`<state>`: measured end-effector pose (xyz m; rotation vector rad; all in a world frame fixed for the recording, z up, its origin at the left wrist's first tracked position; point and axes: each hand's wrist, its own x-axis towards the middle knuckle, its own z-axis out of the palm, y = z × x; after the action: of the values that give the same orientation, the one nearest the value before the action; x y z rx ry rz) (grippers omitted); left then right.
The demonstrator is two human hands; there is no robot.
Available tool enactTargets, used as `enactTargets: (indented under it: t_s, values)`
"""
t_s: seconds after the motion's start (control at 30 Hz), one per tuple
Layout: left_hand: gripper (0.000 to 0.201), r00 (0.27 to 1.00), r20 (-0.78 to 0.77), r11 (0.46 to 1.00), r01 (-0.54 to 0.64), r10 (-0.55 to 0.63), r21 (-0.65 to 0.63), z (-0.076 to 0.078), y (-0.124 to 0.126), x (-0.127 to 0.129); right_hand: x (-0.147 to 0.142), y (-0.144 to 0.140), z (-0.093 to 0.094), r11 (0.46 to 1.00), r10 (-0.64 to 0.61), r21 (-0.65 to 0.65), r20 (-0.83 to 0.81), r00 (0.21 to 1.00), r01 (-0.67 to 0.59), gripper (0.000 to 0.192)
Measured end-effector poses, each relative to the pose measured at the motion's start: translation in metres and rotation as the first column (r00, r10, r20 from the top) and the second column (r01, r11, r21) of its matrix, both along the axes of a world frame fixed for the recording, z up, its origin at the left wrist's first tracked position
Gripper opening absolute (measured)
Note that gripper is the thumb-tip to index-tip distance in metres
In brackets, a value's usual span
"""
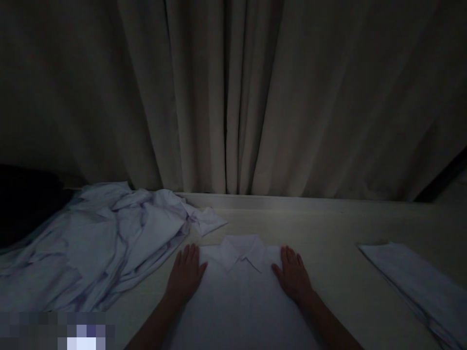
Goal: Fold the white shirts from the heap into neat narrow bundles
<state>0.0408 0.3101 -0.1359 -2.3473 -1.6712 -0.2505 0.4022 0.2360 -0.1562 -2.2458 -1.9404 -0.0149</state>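
Observation:
A white collared shirt (233, 296) lies flat and front up before me, its collar pointing away and its lower part cut off by the bottom edge of the view. My left hand (187, 272) rests flat at the shirt's left shoulder edge, fingers stretched forward and thumb on the cloth. On the opposite shoulder edge, my right hand (292, 273) lies the same way, palm down with the thumb toward the collar. Neither hand grips anything.
A crumpled heap of white clothes (120, 238) spreads on the left, beside a black item (29, 204). Folded white cloth (416, 277) lies at the right on the pale surface (328, 253). Long grey-brown curtains (204, 97) hang behind. The light is dim.

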Motion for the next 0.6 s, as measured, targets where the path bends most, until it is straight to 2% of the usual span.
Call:
enactTargets:
  t_s: [0.17,0.33,0.4,0.5,0.57,0.6]
  values:
    - [0.069,0.993,0.027,0.991,0.119,-0.118,-0.058,-0.003,0.003,0.004,0.002,0.003,0.002,0.999,0.049,-0.004,-0.035,0.998,-0.05,0.081]
    - [0.071,0.992,0.041,0.987,0.124,-0.12,-0.104,-0.011,0.007,0.005,0.005,0.004,-0.001,0.997,0.063,-0.033,-0.014,0.998,-0.064,0.079]
    - [0.069,0.993,0.034,0.983,0.115,-0.111,-0.144,-0.005,0.008,0.009,0.003,0.007,0.006,0.995,0.087,-0.041,-0.002,0.996,-0.087,0.077]
    - [0.065,0.995,0.091,0.983,0.067,-0.052,-0.168,0.014,-0.001,0.017,-0.006,-0.002,0.027,0.995,0.089,-0.038,-0.022,0.996,-0.09,0.076]
    - [0.064,0.972,0.235,0.992,0.019,0.012,-0.128,0.025,-0.026,0.015,-0.009,-0.028,0.039,0.995,0.094,0.028,-0.07,0.993,-0.093,0.074]
    - [0.064,0.942,0.333,0.994,-0.001,0.036,-0.105,0.029,-0.046,0.009,-0.008,-0.049,0.043,0.993,0.094,0.082,-0.109,0.99,-0.085,0.071]
